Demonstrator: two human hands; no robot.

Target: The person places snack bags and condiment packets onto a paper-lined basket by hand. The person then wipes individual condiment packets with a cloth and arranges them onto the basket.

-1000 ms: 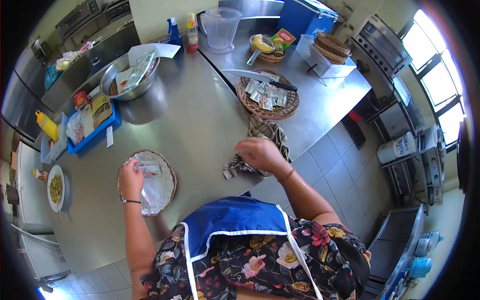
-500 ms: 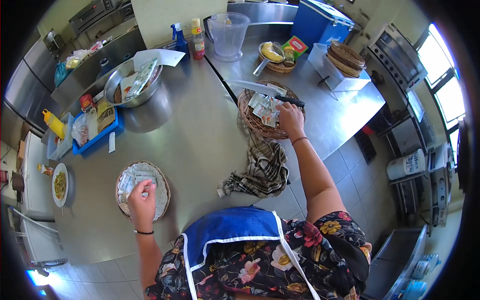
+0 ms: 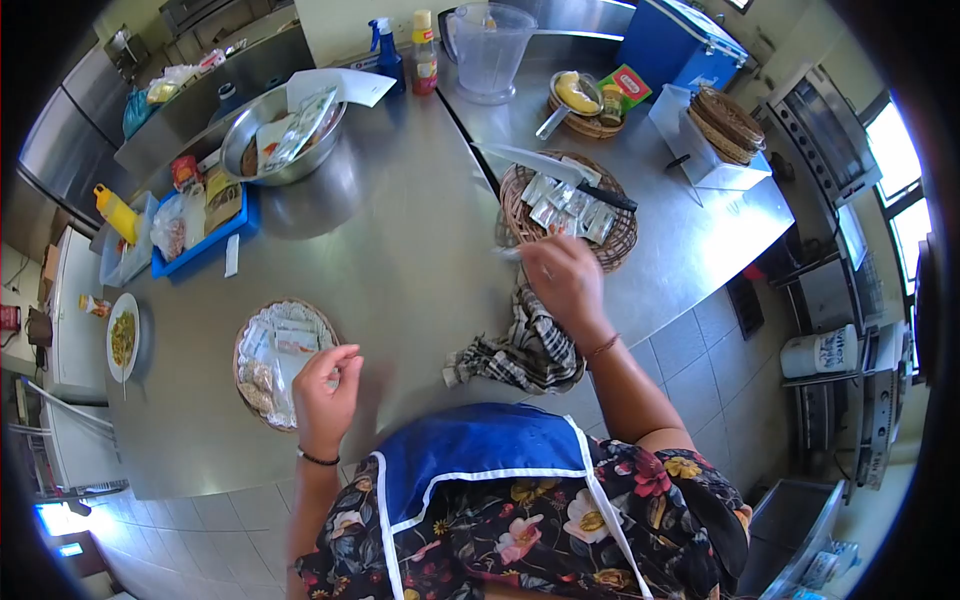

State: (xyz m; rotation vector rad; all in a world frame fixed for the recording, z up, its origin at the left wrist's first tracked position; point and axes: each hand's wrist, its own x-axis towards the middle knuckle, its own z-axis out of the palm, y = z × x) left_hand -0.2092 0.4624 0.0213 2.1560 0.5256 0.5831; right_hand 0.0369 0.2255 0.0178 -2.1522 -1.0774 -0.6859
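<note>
My left hand (image 3: 327, 398) hovers at the right edge of a small round basket (image 3: 240, 372) lined with a lacy paper doily, its thumb and index finger slightly apart and nothing between them. Several small packets (image 3: 294, 337) lie on the doily. My right hand (image 3: 563, 285) is just below a larger wicker basket (image 3: 622, 243), fingers pinched on a small pale packet (image 3: 509, 254), blurred by motion. In that larger basket are several more packets (image 3: 562, 213), with a knife (image 3: 545, 166) lying across the top. Under my right hand is a checked cloth (image 3: 525, 350).
A metal bowl (image 3: 325, 152) and blue tray (image 3: 205, 240) with bags stand at the back left, near a plate of food (image 3: 124, 337). Behind are a spray bottle (image 3: 388, 62), sauce bottle (image 3: 424, 60), clear pitcher (image 3: 490, 55) and blue cooler (image 3: 675, 50).
My right hand has come back from the larger basket with a small packet, moving down and left. My left hand has moved right, from over the doily to the small basket's edge.
</note>
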